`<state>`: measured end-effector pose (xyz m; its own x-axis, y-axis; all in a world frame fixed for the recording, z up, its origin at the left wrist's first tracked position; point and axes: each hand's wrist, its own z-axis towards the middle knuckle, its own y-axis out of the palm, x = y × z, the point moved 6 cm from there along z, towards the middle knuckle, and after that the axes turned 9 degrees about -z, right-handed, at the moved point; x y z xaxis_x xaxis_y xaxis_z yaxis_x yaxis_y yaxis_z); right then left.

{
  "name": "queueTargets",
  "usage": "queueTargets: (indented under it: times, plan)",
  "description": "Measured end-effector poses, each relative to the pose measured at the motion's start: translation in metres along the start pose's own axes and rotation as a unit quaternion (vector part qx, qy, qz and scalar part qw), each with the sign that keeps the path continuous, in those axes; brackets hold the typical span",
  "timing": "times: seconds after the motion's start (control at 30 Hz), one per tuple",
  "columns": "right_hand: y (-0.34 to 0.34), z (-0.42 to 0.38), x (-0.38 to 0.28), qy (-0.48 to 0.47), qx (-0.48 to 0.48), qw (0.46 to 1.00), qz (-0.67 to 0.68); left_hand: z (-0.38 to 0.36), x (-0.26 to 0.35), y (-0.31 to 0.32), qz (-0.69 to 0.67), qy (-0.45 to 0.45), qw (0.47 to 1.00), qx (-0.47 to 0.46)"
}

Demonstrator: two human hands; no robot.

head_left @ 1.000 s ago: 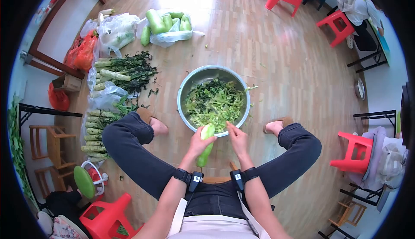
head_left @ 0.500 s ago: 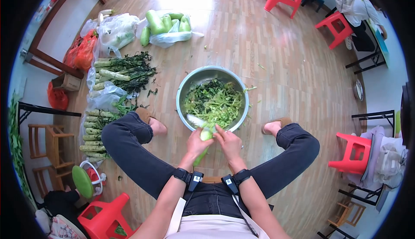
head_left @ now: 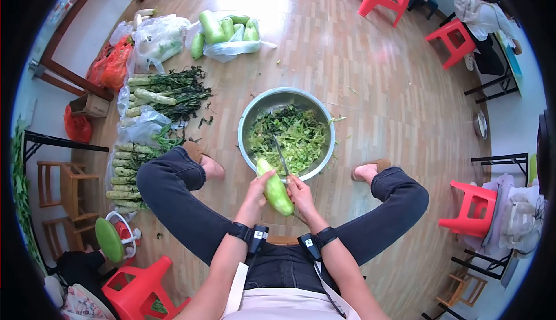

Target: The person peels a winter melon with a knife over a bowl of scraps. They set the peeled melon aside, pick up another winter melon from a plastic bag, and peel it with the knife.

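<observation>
My left hand (head_left: 259, 188) is wrapped round a pale green gourd-like vegetable (head_left: 277, 191), which slants over the near side of the metal bowl's rim. Just to its right, my right hand (head_left: 299, 192) grips a knife (head_left: 281, 155) whose narrow-looking blade points up over the bowl. The metal bowl (head_left: 243, 124) stands on the floor between my feet. Chopped green pieces and darker leaves (head_left: 289, 134) lie inside it. Part of the knife's handle is hidden by my fingers.
Leafy stalks (head_left: 156, 97) lie on plastic at the left, beyond my knee. Farther off are bagged green gourds (head_left: 214, 29). Red stools (head_left: 472, 207) stand at both sides. A person (head_left: 489, 19) sits at a table at the upper right.
The vegetable has turned so its long side shows, and the knife has moved from across its top to its right, blade now pointing over the bowl.
</observation>
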<state>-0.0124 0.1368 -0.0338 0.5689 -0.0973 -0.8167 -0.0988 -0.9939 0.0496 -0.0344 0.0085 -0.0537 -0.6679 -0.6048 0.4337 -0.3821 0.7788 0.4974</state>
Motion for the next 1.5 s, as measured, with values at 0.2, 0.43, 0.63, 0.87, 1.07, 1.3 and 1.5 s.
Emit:
queueTargets:
  times: [0.2,0.43,0.63,0.87,1.07,1.3,1.5]
  plan:
    - [-0.017,0.008,-0.001,0.016,0.013,0.997,0.071,-0.003,-0.006,0.018,-0.094,-0.077,0.99,-0.077]
    - [-0.017,-0.016,-0.054,-0.205,0.101,0.917,-0.326,-0.011,0.021,0.016,0.312,0.293,0.904,-0.007]
    - [-0.009,-0.022,-0.063,-0.295,0.124,0.843,-0.433,-0.019,0.025,0.019,0.415,0.255,0.872,0.044]
    - [-0.009,-0.022,-0.063,-0.303,0.14,0.82,-0.466,-0.025,0.03,0.027,0.504,0.281,0.815,0.05]
    - [-0.01,-0.022,-0.064,-0.302,0.155,0.796,-0.501,-0.021,0.027,0.023,0.523,0.282,0.802,0.062]
    - [-0.013,-0.02,-0.059,-0.329,0.22,0.757,-0.519,-0.021,0.024,0.023,0.546,0.264,0.791,0.085]
    - [-0.016,-0.017,-0.055,-0.295,0.217,0.765,-0.529,-0.021,0.022,0.024,0.53,0.235,0.812,0.069]
